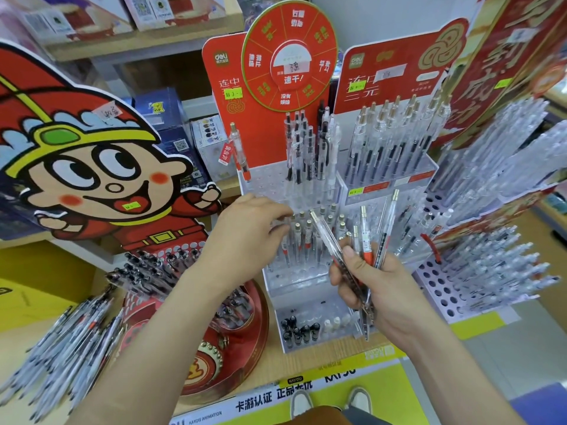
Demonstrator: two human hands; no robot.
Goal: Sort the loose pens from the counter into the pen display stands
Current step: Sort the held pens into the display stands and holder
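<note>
My right hand (379,283) grips a bundle of clear pens (365,240) with gold tips and red grips, fanned out upward. My left hand (248,228) reaches over the clear tiered pen stand (294,280), fingers curled at the gold-topped pens (302,231) standing in its middle row. Whether it pinches one of them is hidden by the fingers. The stand's upper tier (267,179) holds black-ink pens under a red card with a round wheel. A second stand (389,185) to the right holds more gold-capped pens.
A perforated white stand (441,289) of clear pens slants at the right. A round red stand (211,357) with pens sits at lower left, beside a fan of loose white pens (70,348). A big cartoon cut-out (92,167) stands at the left. Boxes fill the shelf behind.
</note>
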